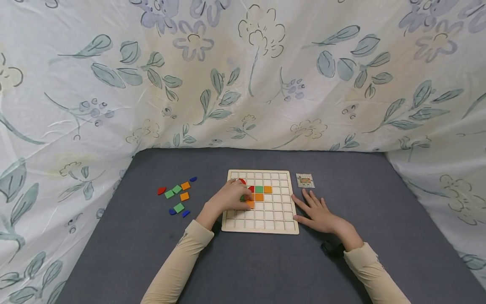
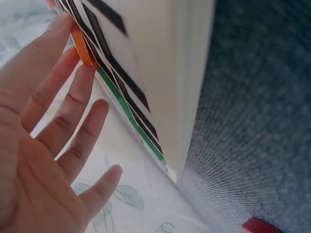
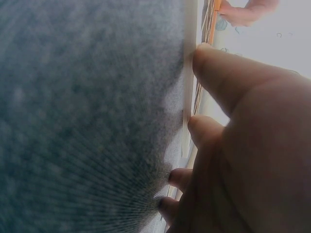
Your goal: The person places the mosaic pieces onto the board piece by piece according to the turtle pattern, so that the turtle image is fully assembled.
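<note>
Over the left part of a pale wooden grid board [image 1: 279, 219] in the head view, my left hand [image 1: 231, 197] pinches an orange square tile [image 2: 81, 44] between thumb and fingertips, seen close in the left wrist view. Around those fingers lie a red rounded tile [image 1: 242, 181], a green square tile [image 1: 259, 189] and several orange tiles [image 1: 267, 189], some partly covered by the hand. My right hand [image 1: 318, 214] rests with spread fingers at the board's right edge, its thumb [image 3: 218, 68] and index fingertip touching the rim in the right wrist view.
Left of the board, loose tiles lie scattered on the grey tabletop [image 1: 114, 261]: a red tile [image 1: 161, 191], green squares [image 1: 178, 207], orange squares [image 1: 184, 196] and blue rounded tiles [image 1: 186, 213]. A small pattern card [image 1: 305, 180] sits beyond the right hand. Floral cloth [image 1: 265, 105] hangs behind.
</note>
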